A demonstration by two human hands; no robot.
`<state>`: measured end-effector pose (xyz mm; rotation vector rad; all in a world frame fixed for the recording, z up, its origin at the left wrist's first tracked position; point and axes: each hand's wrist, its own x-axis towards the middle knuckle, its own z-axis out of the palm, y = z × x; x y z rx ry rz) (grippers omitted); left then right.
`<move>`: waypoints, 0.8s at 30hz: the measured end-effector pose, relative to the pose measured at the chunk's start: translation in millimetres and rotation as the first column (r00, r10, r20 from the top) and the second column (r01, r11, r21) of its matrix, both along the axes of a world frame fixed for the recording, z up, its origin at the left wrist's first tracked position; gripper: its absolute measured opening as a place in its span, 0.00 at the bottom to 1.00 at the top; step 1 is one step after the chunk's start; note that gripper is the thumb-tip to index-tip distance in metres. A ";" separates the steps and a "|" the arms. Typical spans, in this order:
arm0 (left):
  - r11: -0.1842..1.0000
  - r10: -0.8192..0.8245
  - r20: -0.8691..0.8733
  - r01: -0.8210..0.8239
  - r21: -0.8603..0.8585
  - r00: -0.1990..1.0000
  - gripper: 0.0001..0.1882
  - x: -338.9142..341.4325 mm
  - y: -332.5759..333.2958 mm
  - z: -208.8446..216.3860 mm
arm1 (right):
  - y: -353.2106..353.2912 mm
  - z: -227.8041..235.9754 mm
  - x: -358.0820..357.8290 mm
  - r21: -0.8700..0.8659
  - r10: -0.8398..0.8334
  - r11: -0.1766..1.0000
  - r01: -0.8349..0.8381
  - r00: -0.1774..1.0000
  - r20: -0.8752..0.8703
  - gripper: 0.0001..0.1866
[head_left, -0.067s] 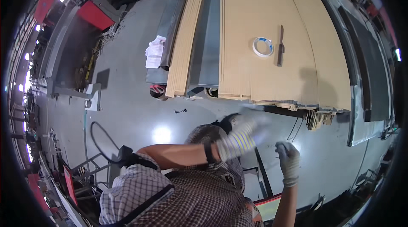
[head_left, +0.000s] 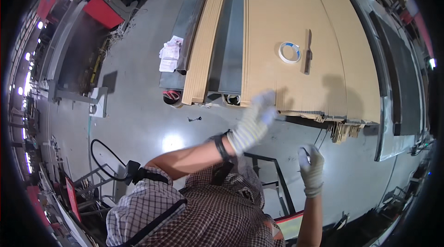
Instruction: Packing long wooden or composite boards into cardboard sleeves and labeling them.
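Observation:
My left hand (head_left: 254, 124), in a white glove with coloured stripes, is at the near edge of a large cardboard sheet (head_left: 286, 11). Motion smears its fingers, and I cannot tell whether they touch the board. Lower and to the right, my gloved right hand (head_left: 311, 170) is raised over the floor, apart from the board. Its fingers are curled in; whatever they may hold is too small or hidden to name. On the cardboard lie a roll of white tape (head_left: 282, 58) and, just right of it, a knife (head_left: 308, 57) with a dark handle.
A narrow stack of cardboard strips (head_left: 208, 29) lies left of the sheet, with white papers (head_left: 170, 55) beside it. A cup with red-handled scissors (head_left: 172, 96) sits at the near left edge. Dark panels (head_left: 400, 71) stand right. A black metal frame (head_left: 283, 180) is below my hands.
My left hand has moved up and slightly left, onto the cardboard's near edge. My right hand has shifted slightly, its fingers still curled. The view has tilted a little.

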<state>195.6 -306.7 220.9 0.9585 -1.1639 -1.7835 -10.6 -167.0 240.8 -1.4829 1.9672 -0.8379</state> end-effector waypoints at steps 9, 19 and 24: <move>0.959 0.281 0.643 -0.229 -0.166 0.712 0.33 11.8 -231.7 -106.1 | -212.8 -54.7 112.2 -0.153 0.275 0.894 -0.422 0.784 -0.556 0.32; 0.923 0.385 0.624 -0.266 -0.279 0.680 0.28 -40.4 -378.9 -134.7 | -269.5 -90.9 125.0 0.046 0.305 0.939 -0.342 0.762 -0.571 0.49; 0.898 0.439 0.640 -0.294 -0.327 0.630 0.17 -63.4 -529.8 -154.1 | -275.1 -88.4 124.9 0.138 0.339 0.940 -0.313 0.805 -0.487 0.48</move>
